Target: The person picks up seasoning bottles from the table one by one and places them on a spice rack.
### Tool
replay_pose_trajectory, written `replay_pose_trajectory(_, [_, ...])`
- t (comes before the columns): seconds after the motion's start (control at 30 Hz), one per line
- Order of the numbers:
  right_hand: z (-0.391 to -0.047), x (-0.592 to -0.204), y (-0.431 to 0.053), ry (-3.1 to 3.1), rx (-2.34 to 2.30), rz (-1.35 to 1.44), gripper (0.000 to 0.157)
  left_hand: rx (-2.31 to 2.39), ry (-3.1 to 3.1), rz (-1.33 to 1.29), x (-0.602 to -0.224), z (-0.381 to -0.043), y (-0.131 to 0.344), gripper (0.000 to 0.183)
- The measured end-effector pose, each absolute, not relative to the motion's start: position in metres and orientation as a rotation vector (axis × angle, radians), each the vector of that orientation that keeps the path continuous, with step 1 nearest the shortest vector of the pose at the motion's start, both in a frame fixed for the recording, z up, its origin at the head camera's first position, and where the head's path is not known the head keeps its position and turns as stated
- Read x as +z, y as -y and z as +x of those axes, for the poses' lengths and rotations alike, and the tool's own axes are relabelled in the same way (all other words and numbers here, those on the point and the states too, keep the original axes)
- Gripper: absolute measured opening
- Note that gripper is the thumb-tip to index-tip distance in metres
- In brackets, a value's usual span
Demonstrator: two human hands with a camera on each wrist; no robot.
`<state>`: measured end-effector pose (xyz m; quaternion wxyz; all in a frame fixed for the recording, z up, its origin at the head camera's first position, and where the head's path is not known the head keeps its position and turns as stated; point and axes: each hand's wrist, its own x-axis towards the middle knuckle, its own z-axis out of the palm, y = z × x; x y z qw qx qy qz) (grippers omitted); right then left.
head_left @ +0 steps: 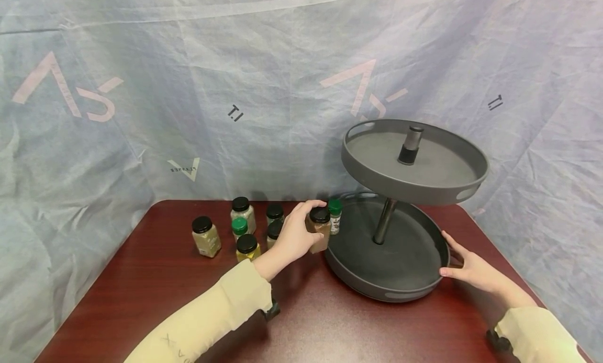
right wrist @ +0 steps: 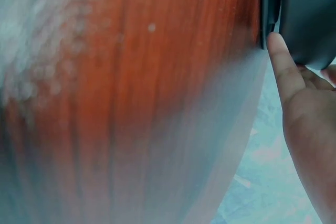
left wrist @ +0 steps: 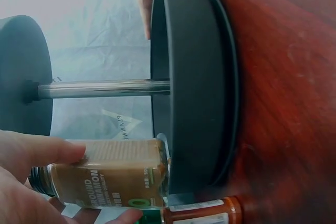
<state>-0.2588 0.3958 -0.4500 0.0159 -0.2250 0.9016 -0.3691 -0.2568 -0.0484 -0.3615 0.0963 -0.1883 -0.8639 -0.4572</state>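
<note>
Just left of a two-tier tray's lower tier (head_left: 367, 290), a ground cinnamon jar (head_left: 320, 237) with a black lid is standing upright in the air, its base clear of the bench (head_left: 325, 326). The left hand (head_left: 294, 235) is gripping it between thumb and fingers. Close by, a green-capped spice bottle (head_left: 335, 217) is standing next to the lower tier. On the far side, the right hand (head_left: 476, 271) is touching the lower tier's rim, thumb and forefinger spreading apart. A metal post (head_left: 386, 222) is rising from the lower tier and supporting the upper tier (head_left: 405, 185). Farther left, a pale green jar (head_left: 207, 240), a yellow jar (head_left: 248, 248), a green-lidded jar (head_left: 239, 227) and other black-lidded jars (head_left: 241, 206) are standing on the bench. Behind everything, a grey fabric backdrop (head_left: 282, 65) bearing printed letters is hanging.
</note>
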Motion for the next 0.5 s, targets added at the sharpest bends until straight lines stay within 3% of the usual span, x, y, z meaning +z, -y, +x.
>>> replay_pose_trajectory(0.5, [-0.258, -0.451, -0.397, -2.810, -1.147, -0.689, 0.096, -1.405, 2.511, -0.622, -0.352, -0.273, 0.027, 0.064])
